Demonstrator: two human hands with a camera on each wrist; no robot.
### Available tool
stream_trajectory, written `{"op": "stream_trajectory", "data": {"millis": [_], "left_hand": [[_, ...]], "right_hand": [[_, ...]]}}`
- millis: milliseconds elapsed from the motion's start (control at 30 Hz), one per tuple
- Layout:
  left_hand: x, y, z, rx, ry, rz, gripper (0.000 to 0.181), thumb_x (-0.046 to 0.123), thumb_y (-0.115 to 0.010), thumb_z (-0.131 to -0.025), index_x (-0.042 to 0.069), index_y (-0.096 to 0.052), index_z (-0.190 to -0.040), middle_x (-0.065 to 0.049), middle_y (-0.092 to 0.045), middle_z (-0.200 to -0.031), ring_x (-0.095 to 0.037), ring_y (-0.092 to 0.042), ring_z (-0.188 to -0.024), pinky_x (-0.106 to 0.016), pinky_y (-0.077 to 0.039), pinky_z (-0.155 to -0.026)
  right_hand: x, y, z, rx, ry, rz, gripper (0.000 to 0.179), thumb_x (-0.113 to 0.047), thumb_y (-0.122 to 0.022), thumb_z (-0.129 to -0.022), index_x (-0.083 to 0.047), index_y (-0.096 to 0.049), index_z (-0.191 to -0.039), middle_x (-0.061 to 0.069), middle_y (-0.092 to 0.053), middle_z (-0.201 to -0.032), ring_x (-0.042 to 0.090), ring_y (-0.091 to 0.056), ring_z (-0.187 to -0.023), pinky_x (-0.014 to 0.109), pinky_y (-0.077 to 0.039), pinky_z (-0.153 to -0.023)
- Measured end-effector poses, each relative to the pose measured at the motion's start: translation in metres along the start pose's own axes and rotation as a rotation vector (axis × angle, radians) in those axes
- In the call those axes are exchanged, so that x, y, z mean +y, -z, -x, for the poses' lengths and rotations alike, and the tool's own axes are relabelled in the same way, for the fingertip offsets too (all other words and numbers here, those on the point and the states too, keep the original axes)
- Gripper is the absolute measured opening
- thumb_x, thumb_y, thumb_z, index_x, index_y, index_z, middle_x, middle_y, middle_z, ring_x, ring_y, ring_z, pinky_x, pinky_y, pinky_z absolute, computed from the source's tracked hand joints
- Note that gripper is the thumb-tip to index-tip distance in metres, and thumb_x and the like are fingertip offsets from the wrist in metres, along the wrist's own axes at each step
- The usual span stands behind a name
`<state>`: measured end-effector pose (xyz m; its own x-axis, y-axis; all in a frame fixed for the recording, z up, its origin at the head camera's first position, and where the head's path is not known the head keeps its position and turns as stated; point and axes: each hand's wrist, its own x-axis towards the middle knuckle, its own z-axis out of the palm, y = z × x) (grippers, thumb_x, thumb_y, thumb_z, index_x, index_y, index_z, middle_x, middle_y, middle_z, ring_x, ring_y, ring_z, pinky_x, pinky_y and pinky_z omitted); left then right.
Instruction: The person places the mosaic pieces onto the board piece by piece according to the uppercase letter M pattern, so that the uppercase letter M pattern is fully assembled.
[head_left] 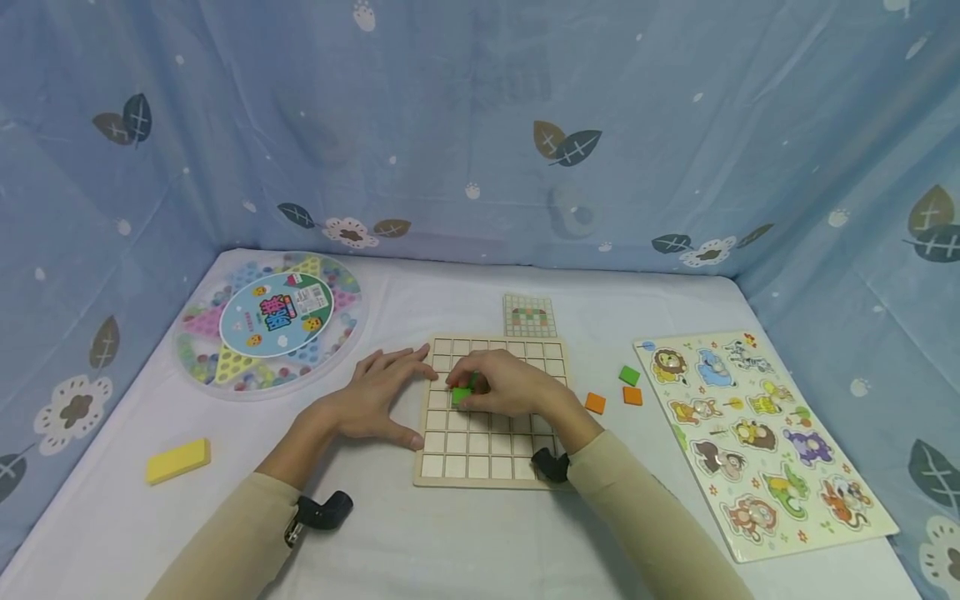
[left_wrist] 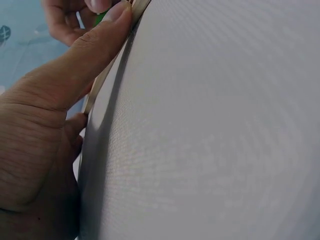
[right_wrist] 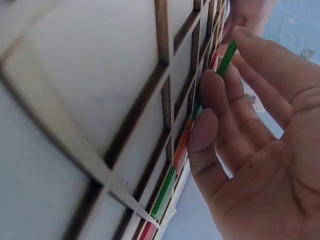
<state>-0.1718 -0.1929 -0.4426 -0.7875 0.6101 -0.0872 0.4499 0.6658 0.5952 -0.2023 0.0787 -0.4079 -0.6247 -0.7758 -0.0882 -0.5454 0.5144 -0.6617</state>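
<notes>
Both forearms angle in, left sleeve (head_left: 225, 542) from 7 o'clock, right sleeve (head_left: 652, 521) from 5. Grid board (head_left: 457, 482) lies flat between them, lines running roughly 12–6 and 3–9; looks about square, can't call a long axis. Left hand (head_left: 367, 404): back up, fingers spread and loosely straight, gripping nothing; thumb on board's edge at 8 o'clock, fingertip at 10. Right hand (head_left: 513, 385): over board, reaching toward 10, thumb and fingertips pinching green tile (head_left: 461, 397). Pattern card (head_left: 528, 316) just past board, near 1. Held tile sits above board's 10 o'clock side, near a red tile (head_left: 448, 386); right wrist view gets it edge-on, slanting up toward 1 in that picture. Roughly square, no clear long axis.
</notes>
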Motion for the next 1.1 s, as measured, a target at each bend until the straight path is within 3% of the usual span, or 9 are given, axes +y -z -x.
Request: {"op": "stream_trajectory", "data": {"millis": [533, 1100], "left_hand": [[-0.0003, 0.0002, -0.0001, -0.004, 0.002, 0.0, 0.091, 0.064, -0.085, -0.072, 0.026, -0.047, -0.145, -0.003, -0.014, -0.173, -0.035, -0.012, -0.157, -0.065, 0.001, -0.121], [0.0001, 0.0018, -0.0001, -0.018, 0.029, 0.001, 0.093, 0.065, -0.086, -0.07, 0.029, -0.045, -0.146, 0.001, -0.011, -0.173, -0.031, -0.01, -0.158, -0.061, 0.002, -0.123]], "right_hand": [[0.0014, -0.0044, -0.0019, 0.002, -0.026, 0.054, 0.023, -0.015, -0.075, -0.095, -0.014, -0.072, -0.118, -0.003, -0.071, -0.107, 0.011, -0.062, -0.086, 0.027, -0.053, -0.081], [-0.0026, -0.0004, 0.0008, -0.017, -0.035, 0.077, 0.027, -0.013, -0.074, -0.095, -0.012, -0.071, -0.122, -0.001, -0.071, -0.119, 0.013, -0.065, -0.096, 0.03, -0.055, -0.088]]}}
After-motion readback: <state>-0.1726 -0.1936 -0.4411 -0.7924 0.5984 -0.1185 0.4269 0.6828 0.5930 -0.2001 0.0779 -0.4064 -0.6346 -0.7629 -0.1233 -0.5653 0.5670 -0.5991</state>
